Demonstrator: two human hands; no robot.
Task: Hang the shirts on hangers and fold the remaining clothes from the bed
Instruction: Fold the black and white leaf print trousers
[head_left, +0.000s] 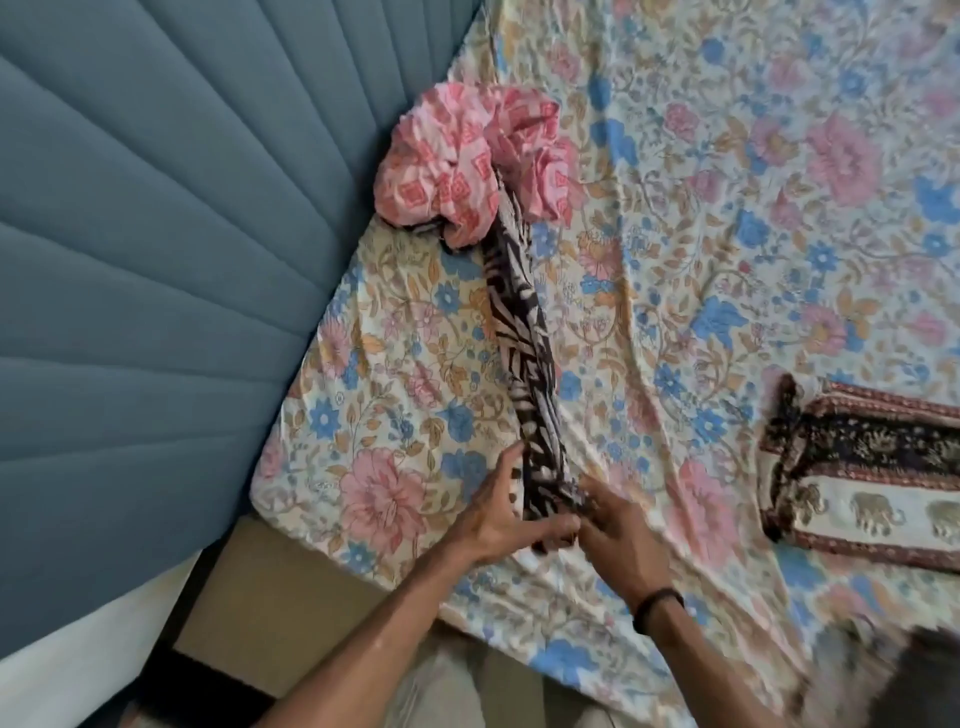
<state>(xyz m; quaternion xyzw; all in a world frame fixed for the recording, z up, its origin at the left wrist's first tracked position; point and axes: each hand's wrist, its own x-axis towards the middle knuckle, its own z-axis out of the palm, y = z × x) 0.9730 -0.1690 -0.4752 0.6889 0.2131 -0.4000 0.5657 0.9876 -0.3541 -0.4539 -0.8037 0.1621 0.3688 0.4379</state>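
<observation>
A dark brown and white zebra-print garment (524, 343) lies stretched in a long bunched strip across the floral bed sheet (727, 208). Its far end runs under a crumpled pink patterned garment (467, 161) near the headboard. My left hand (498, 512) and my right hand (615, 535) both grip the near end of the zebra-print garment close to the bed's front edge. A folded cloth with an elephant print and dark border (862, 473) lies flat at the right of the bed.
A blue padded headboard (156, 260) fills the left side. A tan bed frame edge (280, 587) shows below the mattress corner. A dark blurred shape (904, 675) sits at the bottom right. I wear a black band on my right wrist (655, 608).
</observation>
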